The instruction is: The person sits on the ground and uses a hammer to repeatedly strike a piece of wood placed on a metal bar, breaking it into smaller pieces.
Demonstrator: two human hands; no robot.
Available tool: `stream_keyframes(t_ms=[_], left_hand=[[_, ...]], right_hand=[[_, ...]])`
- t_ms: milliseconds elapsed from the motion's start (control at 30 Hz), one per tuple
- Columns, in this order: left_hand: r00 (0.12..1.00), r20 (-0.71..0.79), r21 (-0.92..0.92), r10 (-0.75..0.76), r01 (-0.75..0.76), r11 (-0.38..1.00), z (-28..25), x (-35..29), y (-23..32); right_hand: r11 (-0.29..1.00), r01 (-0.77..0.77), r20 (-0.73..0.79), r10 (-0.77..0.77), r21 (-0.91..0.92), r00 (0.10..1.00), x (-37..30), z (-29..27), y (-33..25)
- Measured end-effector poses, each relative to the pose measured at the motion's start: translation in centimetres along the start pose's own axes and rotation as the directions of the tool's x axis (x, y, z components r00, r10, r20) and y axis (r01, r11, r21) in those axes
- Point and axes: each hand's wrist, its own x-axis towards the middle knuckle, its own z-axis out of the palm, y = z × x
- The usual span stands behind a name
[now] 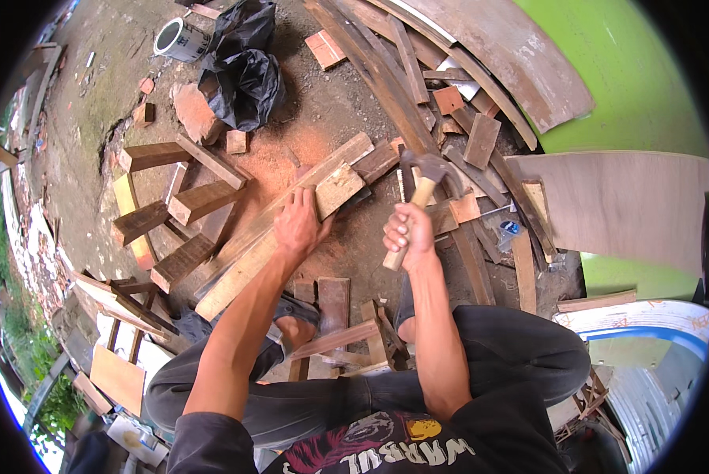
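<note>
My right hand (pixel 409 234) is closed around the wooden handle of a claw hammer (pixel 423 192). Its metal head is raised and slightly blurred, right of the timber and apart from it. My left hand (pixel 298 224) grips a pale wooden beam (pixel 240 276), fingers across its top and thumb at the right side. That beam ends in a light, rough-sawn face (pixel 339 190). Alongside it, on the far side, runs a second long plank (pixel 346 154). Both lie slanting across the ground in front of my crossed legs. What supports them underneath is mostly hidden.
Several thick wood blocks (pixel 204 203) stand fanned out at the left. Reddish sawdust (pixel 283 150) covers the ground beyond. Black plastic bags (pixel 244 87) and a white bucket (pixel 181 39) sit at the far left. Scrap boards (pixel 481 142) and a large plywood sheet (pixel 615 201) lie right.
</note>
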Motion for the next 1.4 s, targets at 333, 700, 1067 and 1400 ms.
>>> stream_keyframes(t_ms=[333,700,1067,1400], left_hand=[[0.999,0.047,0.013,-0.015,0.014,1.0,-0.4,0.2,0.0],[1.0,0.016,0.016,-0.017,0.016,1.0,0.5,0.2,-0.5],[0.998,-0.058,0.016,0.014,-0.013,1.0,0.4,0.2,-0.4],[0.998,-0.05,0.002,0.026,-0.026,1.0,0.4,0.4,-0.6]], right_hand=[[0.997,-0.065,0.008,0.065,-0.047,0.998,-0.7,-0.3,-0.1],[0.989,0.127,-0.007,-0.127,0.078,0.992,-1.2,1.2,2.0],[0.946,0.323,-0.155,-0.323,-0.024,0.934,0.0,0.2,5.4],[0.88,0.452,-0.116,-0.438,0.144,0.891,0.0,2.5,3.1]])
